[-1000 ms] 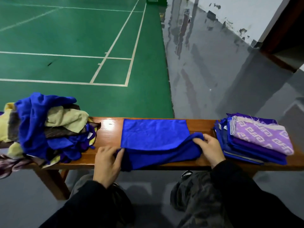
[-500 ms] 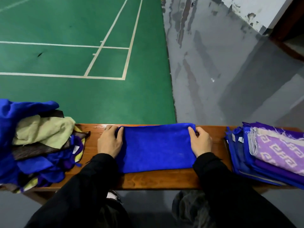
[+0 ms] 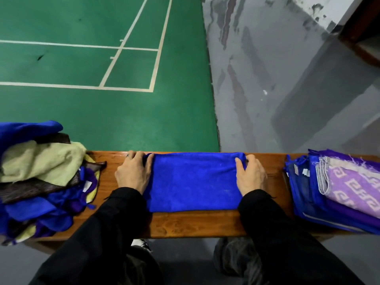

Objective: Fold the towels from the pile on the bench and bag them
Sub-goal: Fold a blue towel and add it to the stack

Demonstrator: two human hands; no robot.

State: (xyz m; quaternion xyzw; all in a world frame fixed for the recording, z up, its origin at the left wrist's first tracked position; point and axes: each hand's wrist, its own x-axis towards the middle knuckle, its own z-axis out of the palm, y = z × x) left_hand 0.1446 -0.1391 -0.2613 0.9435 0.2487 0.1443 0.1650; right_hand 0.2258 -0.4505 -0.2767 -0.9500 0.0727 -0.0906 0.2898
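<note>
The bench (image 3: 195, 225) runs across the lower frame, with the unfolded pile (image 3: 41, 177) at lower left and the folded stack (image 3: 337, 190) at lower right. Centred between them lies the blue towel (image 3: 193, 182), folded once. If one corner slips, the edges could skew. Left hand (image 3: 133, 173) and right hand (image 3: 249, 175) each pinch a far corner, fingers curled.

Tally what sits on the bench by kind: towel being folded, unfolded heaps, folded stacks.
Blue towel under both hands: 1
Unfolded pile, left end: 1
Folded stack, right end: 1
Total: 3, all on the bench
</note>
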